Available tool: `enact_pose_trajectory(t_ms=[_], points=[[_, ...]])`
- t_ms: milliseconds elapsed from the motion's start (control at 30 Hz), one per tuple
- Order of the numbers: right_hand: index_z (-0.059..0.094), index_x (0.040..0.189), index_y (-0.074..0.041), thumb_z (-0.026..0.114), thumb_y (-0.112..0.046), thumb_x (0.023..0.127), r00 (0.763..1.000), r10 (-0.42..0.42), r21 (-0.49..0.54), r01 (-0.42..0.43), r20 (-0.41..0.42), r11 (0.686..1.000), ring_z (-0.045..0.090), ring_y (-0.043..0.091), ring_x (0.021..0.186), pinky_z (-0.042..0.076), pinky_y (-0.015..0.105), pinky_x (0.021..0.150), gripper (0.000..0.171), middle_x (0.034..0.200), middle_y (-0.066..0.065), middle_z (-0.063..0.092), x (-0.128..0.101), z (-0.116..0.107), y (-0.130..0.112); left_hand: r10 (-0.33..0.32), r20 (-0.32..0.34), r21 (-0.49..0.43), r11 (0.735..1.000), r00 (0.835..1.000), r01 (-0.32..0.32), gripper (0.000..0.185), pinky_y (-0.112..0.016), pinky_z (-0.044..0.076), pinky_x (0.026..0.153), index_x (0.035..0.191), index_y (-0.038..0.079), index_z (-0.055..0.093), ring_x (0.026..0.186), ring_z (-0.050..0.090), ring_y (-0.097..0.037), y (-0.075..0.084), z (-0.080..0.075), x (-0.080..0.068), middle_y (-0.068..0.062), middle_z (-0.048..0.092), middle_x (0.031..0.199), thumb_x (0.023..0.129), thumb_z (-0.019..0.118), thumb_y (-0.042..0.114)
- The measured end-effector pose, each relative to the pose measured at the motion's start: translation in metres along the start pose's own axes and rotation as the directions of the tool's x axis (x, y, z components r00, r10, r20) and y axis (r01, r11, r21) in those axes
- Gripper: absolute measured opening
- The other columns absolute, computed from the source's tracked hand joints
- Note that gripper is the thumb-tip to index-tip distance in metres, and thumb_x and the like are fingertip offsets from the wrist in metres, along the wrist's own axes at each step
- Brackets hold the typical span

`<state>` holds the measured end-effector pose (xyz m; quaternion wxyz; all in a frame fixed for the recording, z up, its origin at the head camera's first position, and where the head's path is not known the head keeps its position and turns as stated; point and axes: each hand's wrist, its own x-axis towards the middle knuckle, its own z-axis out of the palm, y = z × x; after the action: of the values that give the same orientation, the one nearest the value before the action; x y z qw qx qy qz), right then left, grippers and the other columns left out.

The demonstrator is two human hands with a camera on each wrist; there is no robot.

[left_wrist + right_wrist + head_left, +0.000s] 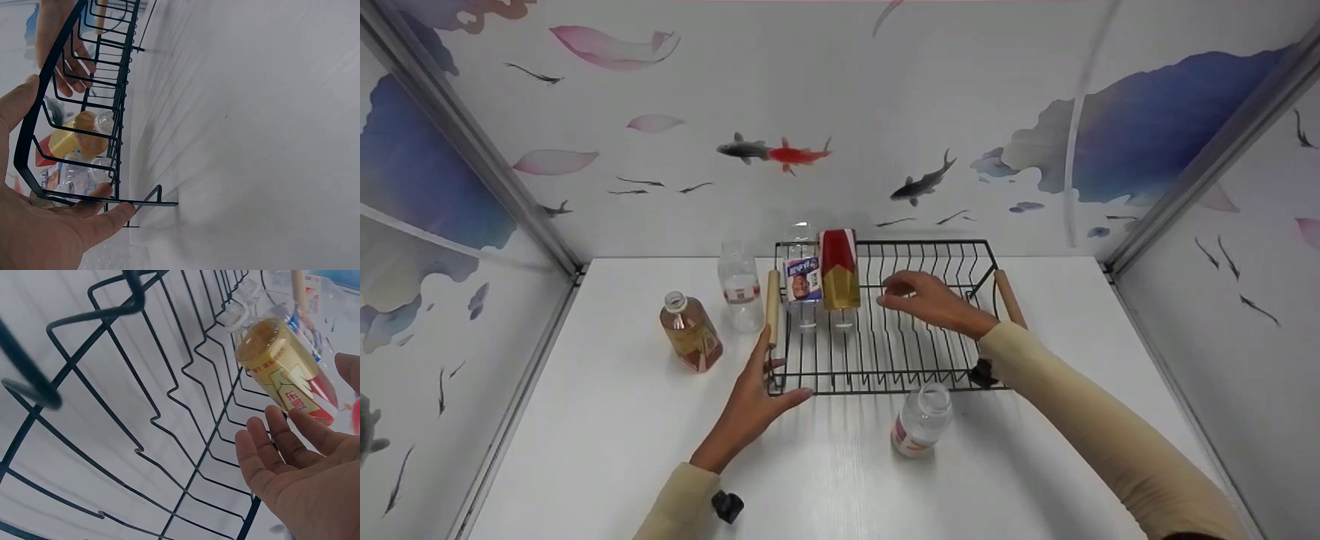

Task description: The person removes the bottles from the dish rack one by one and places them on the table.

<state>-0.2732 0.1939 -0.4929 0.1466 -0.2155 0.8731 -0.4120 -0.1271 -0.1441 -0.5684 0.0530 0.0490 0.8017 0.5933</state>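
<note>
Fingers of the left hand lie straight, pressed on the seven o'clock corner of the black wire dish rack on the white bench. Right hand hovers relaxed and open over the rack's middle, holding nothing. At eleven o'clock inside the rack stand an upturned red-and-gold labelled bottle and a clear blue-labelled bottle, just beside each other.
</note>
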Motion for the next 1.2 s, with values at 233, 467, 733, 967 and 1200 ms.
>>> enact_pose_trajectory(t_ms=[233,467,733,967,1200], points=[[0.057,0.154,0.003,0.074,-0.04,0.105,1.0,0.024,0.012,-0.024,-0.001,1.0,0.06,0.039,0.139,0.051,0.057,0.117,0.067,0.147,0.023,0.064,0.018,0.011,0.009,0.008,0.001,-0.008,1.0,1.0,-0.008,0.128,-0.065,0.049,0.117,0.179,0.031,0.006,0.152,0.05,-0.037,-0.001,0.0,0.0,-0.016,0.02,0.182,0.088,0.095,0.043],[0.051,0.158,0.005,0.075,-0.039,0.105,0.998,0.059,0.021,-0.06,0.026,0.998,0.057,0.039,0.142,0.049,0.058,0.118,0.072,0.152,0.023,0.061,0.027,0.015,0.009,0.013,-0.005,0.011,1.0,1.0,-0.013,0.124,-0.068,0.04,0.124,0.179,0.027,0.006,0.152,0.051,-0.038,-0.002,0.001,0.001,-0.018,0.021,0.181,0.091,0.094,0.034],[0.048,0.16,0.005,0.077,-0.044,0.103,0.997,0.061,0.017,-0.062,0.041,0.998,0.058,0.04,0.14,0.049,0.058,0.118,0.081,0.15,0.025,0.061,0.036,0.018,0.008,0.005,-0.006,0.025,1.0,1.0,-0.005,0.124,-0.068,0.041,0.122,0.179,0.028,0.008,0.152,0.051,-0.038,-0.003,0.001,0.001,-0.017,0.02,0.182,0.091,0.094,0.037],[0.05,0.157,0.003,0.078,-0.041,0.102,0.996,0.062,0.044,-0.065,0.062,0.997,0.062,0.038,0.135,0.051,0.058,0.116,0.076,0.146,0.025,0.064,0.048,0.024,0.009,-0.012,-0.007,0.014,1.0,1.0,0.012,0.125,-0.064,0.043,0.122,0.179,0.032,0.007,0.152,0.051,-0.036,-0.001,0.001,0.0,-0.014,0.02,0.182,0.089,0.095,0.035],[0.051,0.158,0.001,0.081,-0.044,0.099,0.991,0.089,0.121,-0.101,0.098,0.988,0.064,0.034,0.133,0.052,0.055,0.116,0.08,0.142,0.018,0.067,0.06,0.029,0.011,-0.031,-0.012,0.015,0.999,0.999,0.031,0.127,-0.064,0.044,0.122,0.179,0.032,0.008,0.152,0.052,-0.036,-0.001,0.0,-0.001,-0.015,0.025,0.18,0.087,0.095,0.047]])
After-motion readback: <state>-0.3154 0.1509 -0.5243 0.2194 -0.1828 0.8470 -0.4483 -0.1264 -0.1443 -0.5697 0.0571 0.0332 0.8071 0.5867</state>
